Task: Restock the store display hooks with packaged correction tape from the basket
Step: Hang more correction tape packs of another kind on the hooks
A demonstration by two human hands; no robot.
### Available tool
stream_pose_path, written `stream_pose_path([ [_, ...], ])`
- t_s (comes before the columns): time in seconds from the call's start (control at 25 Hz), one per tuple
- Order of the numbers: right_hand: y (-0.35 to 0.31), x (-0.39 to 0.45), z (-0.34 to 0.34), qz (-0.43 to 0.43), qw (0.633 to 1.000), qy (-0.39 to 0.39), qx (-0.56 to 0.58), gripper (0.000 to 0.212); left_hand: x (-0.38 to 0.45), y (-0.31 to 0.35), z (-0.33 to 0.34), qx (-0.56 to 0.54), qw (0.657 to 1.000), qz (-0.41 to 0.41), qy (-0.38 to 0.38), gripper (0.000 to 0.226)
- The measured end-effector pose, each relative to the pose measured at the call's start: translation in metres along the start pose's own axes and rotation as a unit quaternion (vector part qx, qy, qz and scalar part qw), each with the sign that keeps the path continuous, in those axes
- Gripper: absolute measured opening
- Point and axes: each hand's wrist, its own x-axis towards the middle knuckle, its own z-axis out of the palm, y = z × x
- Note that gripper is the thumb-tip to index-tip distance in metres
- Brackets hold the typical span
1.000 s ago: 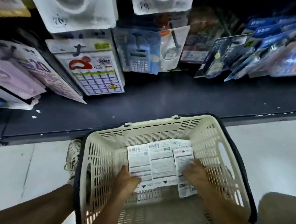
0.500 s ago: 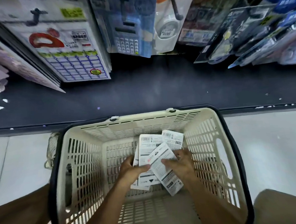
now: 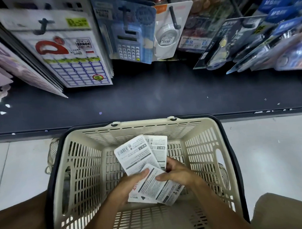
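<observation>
Correction tape packs (image 3: pixel 140 154), card backs up, and I have a small fan of them right here inside the basket (image 3: pixel 208 146). My left hand (image 3: pixel 133 183) comes in from below with the thumb pressed across the top of the nearest card and the fingers curled under the stack, so it is gripping the packs. My right hand (image 3: pixel 177 172) sits just beside it, thumb pinched down on the lowest pack (image 3: pixel 161 191), the other fingers tucked behind the upper cards. Both hands are clenched on the bundle, thumbs nearly touching each other.

Two cards (image 3: pixel 159 147) splay up and away from my fingertips, barcodes (image 3: pixel 122 151) at their far ends; the third angles down towards my right wrist, printed text facing me. Whether the bundle rests on the basket floor or is lifted off it, I cannot tell.

The cream slotted walls ring my hands on every side, with the dark handle (image 3: pixel 235 162) lying around the rim. Beyond my fingertips runs the dark shelf base (image 3: pixel 145 97), and further out the hooks carry hanging goods: label sheets (image 3: pixel 74 65) to the far left, a blue calculator pack (image 3: pixel 128 45) straight ahead, blue blister packs (image 3: pixel 265 43) to the far right. Pale floor tiles (image 3: pixel 271 151) lie either side of my forearms.
</observation>
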Motion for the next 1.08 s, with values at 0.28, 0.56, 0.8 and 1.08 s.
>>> stream_pose_path([
  [0.28, -0.027, -0.027, 0.008, -0.012, 0.997, -0.018, -0.078, 0.033, -0.019, 0.021, -0.007, -0.018, 1.0, 0.018, 0.007, 0.051],
  [0.56, -0.118, -0.099, -0.026, 0.06, 0.968, -0.137, -0.202, 0.021, -0.065, 0.038, 0.009, -0.017, 0.994, 0.106, 0.01, 0.066],
  [0.8, -0.172, -0.179, -0.04, -0.053, 0.993, -0.01, -0.105, 0.027, -0.115, 0.064, 0.034, -0.078, 0.98, 0.181, -0.021, 0.064],
  [1.08, -0.196, -0.228, -0.01, -0.115, 0.978, 0.0, -0.175, 0.03, -0.182, 0.112, 0.063, -0.082, 0.956, 0.274, -0.07, 0.062],
])
